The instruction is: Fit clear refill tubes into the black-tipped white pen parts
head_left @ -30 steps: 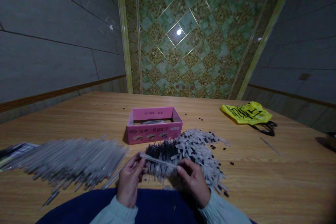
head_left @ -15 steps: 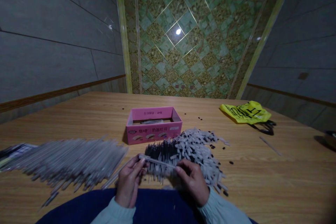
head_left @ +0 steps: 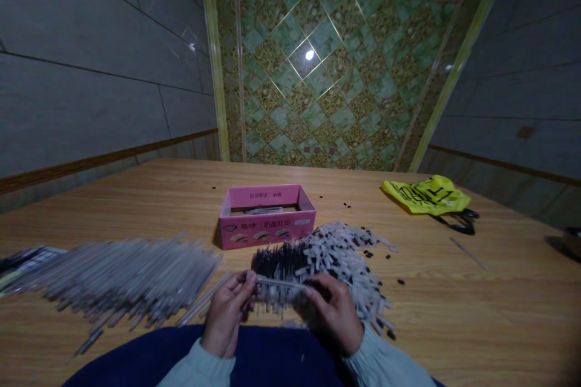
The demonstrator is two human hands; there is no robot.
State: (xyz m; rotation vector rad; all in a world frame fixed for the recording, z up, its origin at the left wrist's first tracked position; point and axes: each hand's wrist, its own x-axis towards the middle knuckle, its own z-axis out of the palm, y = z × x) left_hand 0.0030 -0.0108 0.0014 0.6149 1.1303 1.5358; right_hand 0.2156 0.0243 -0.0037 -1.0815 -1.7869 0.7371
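My left hand [head_left: 228, 310] and my right hand [head_left: 334, 310] together pinch one thin clear pen tube [head_left: 280, 283], held level just above the table's near edge. Each hand grips one end with closed fingertips. Right behind the tube lies a heap of dark-tipped refills [head_left: 278, 261] and a heap of small pale caps [head_left: 345, 260]. A large pile of grey pen barrels [head_left: 122, 275] spreads out to the left of my left hand.
A pink cardboard box [head_left: 267, 231] stands open behind the heaps, with a few pens inside. A yellow plastic bag [head_left: 426, 193] lies at the far right on the wooden table [head_left: 476, 302]. Small black bits are scattered near the caps.
The tube between my hands has sunk a little and its left end has slid further into my left fingers. Both hands stay in place.
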